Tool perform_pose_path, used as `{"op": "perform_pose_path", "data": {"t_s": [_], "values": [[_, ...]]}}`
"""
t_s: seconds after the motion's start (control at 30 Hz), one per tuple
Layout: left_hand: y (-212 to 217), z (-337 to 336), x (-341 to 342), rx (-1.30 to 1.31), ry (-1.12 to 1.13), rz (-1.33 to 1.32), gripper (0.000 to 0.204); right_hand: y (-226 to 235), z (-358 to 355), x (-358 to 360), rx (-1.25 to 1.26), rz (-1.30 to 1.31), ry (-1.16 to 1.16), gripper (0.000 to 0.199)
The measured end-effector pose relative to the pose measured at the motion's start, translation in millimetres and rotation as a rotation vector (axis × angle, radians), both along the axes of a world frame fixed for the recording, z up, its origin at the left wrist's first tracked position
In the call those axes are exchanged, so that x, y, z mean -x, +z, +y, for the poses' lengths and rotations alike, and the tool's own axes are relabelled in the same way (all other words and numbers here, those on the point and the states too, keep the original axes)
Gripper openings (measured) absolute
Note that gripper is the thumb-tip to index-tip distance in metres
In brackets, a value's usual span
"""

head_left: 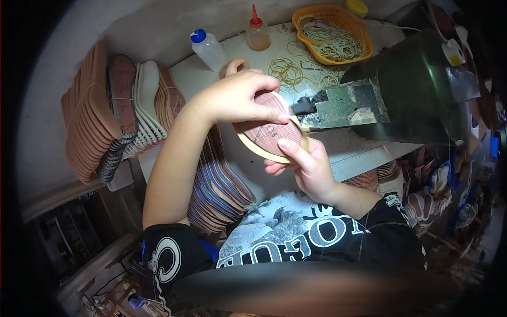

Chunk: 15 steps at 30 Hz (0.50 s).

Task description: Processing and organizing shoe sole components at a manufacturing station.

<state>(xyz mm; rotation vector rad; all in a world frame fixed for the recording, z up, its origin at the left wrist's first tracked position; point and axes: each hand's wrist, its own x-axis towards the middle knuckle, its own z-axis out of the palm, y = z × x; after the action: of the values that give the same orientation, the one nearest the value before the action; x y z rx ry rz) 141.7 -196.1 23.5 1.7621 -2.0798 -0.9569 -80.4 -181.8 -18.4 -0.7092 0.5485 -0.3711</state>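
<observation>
Both my hands hold a shoe insole [264, 132] with a reddish-brown, finely lined face and a pale yellow band along its edge. My left hand [237, 95] reaches over its far end, the thumb pressed flat on the face. From the near right side, my right hand [311, 164] grips the rim, thumb on top and fingers curled beneath. The insole's right edge is at the small black working end of a green machine [346, 105]; whether they touch, I cannot tell. The insole's underside is hidden.
Bundled insoles [90, 116] stand at the left, and a striped stack [219, 190] lies near my left forearm. Behind are a blue-capped bottle [208, 50], a red-tipped bottle [259, 38], loose yellowish bands [288, 74] and an orange basket [311, 47] of pale bands. More shoe parts [422, 206] lie right.
</observation>
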Motion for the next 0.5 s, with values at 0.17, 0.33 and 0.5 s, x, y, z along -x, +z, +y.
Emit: {"op": "perform_pose_path", "data": {"t_s": [0.17, 0.33, 0.5], "values": [[8, -6, -4, -0.117, 0.030, 0.007, 0.046, 3, 1, -5, -0.002, 0.022, -0.036, 0.033], [5, 4, -6, -0.049, 0.125, 0.008, 0.046, 6, 1, -6, -0.056, 0.012, -0.075, 0.032], [7, 21, 2, -0.118, 0.377, 0.144, 0.046, 1, -1, -6, 0.029, 0.027, -0.023, 0.031]]}}
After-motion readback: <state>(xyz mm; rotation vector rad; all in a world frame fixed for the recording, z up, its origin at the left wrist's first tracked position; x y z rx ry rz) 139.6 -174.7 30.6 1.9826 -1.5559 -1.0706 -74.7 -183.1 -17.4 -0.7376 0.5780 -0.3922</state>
